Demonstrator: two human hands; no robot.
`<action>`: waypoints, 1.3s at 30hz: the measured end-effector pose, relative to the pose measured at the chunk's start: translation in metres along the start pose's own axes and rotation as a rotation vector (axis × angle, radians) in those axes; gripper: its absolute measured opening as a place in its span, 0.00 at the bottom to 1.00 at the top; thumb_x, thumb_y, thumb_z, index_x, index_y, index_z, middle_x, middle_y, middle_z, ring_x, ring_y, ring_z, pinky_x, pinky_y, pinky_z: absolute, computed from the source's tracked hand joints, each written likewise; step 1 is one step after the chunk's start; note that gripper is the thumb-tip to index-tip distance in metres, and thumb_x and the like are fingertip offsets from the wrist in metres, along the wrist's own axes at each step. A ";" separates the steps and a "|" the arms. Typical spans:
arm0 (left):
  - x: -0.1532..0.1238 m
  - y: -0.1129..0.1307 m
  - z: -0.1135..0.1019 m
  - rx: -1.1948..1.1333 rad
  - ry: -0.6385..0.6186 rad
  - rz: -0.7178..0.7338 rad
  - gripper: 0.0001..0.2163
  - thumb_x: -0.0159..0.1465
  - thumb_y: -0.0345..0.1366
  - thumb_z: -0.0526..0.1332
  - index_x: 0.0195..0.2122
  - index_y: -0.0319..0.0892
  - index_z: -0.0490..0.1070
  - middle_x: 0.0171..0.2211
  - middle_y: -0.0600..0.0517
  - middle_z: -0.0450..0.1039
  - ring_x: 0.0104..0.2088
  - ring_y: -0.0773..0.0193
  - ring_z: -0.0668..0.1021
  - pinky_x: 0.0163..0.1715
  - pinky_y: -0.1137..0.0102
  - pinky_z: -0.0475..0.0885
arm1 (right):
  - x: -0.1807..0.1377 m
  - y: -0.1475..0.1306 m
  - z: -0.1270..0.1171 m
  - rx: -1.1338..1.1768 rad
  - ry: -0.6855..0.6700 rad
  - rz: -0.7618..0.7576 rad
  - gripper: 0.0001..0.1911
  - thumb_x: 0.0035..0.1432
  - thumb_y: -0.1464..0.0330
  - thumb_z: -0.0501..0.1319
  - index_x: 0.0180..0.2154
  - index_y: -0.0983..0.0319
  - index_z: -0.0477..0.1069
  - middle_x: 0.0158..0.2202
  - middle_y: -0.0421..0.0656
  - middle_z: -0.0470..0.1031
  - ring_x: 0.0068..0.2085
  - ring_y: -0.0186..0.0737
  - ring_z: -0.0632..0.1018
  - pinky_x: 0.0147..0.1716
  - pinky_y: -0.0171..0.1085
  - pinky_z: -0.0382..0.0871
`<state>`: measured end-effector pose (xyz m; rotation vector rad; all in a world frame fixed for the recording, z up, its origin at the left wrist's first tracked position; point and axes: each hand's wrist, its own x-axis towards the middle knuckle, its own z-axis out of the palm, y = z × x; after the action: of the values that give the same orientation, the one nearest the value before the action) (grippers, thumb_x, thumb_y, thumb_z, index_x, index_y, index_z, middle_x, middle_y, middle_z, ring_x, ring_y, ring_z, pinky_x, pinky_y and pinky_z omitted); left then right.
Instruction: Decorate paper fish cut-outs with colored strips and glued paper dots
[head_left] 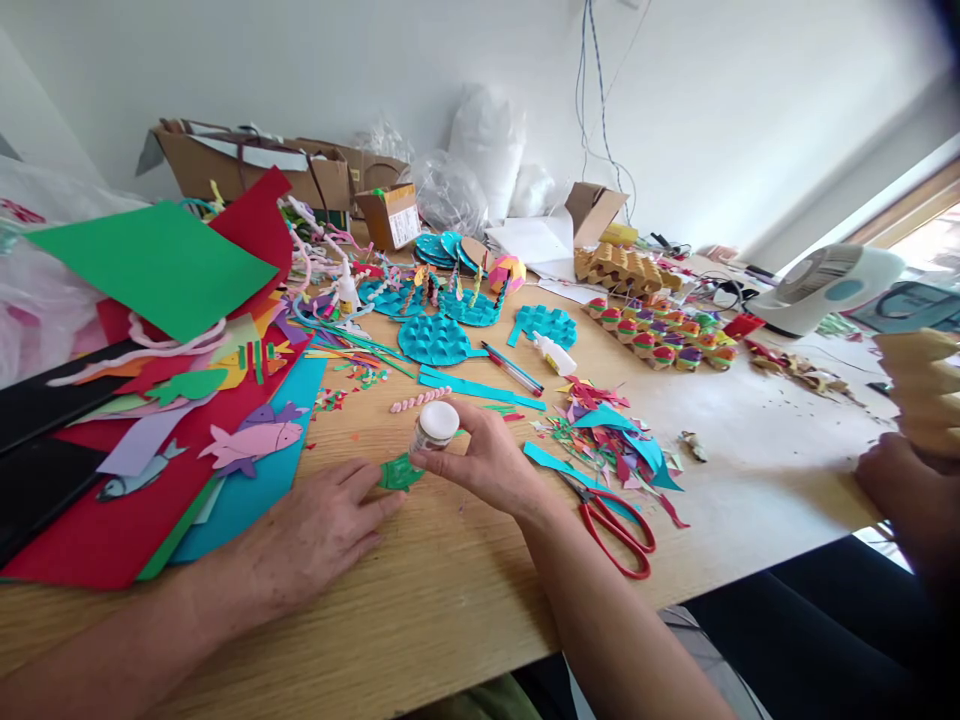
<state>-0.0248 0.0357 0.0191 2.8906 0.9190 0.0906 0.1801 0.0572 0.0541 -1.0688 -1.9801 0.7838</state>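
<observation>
In my right hand (480,465) is a small clear jar with a white lid (439,420), gripped between thumb and fingers just above the table. My left hand (322,530) lies flat with its fingers stretched out, the fingertips at the edge of a green paper fish (400,472). The jar is right beside that fish and hides part of what is behind it. A pink twisted strip (420,399) lies just beyond the jar. Red-handled scissors (619,530) rest to the right of my right forearm.
Coloured sheets with paper fish (255,443) cover the left side. Blue egg-carton pieces (435,341), a glue bottle (553,354) and paper scraps (611,435) lie beyond my hands. At far right another person's hand (896,475) holds an egg carton (921,385).
</observation>
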 end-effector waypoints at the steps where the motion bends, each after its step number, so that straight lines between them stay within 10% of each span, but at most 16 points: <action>1: 0.000 0.000 0.000 0.004 0.004 0.000 0.11 0.63 0.34 0.50 0.46 0.44 0.65 0.37 0.49 0.66 0.38 0.58 0.70 0.37 0.63 0.69 | 0.000 0.001 -0.001 -0.015 0.025 -0.009 0.09 0.48 0.65 0.64 0.28 0.63 0.68 0.28 0.38 0.69 0.31 0.34 0.69 0.32 0.32 0.61; 39: 0.001 0.001 -0.004 -0.029 0.008 -0.005 0.10 0.63 0.35 0.50 0.44 0.45 0.66 0.36 0.49 0.66 0.38 0.58 0.70 0.36 0.63 0.69 | 0.003 0.000 -0.002 -0.056 0.071 0.042 0.07 0.47 0.67 0.64 0.31 0.62 0.70 0.30 0.39 0.71 0.33 0.36 0.70 0.33 0.33 0.62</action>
<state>-0.0240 0.0354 0.0235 2.8635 0.9188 0.1138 0.1805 0.0600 0.0556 -1.1585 -1.9353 0.7061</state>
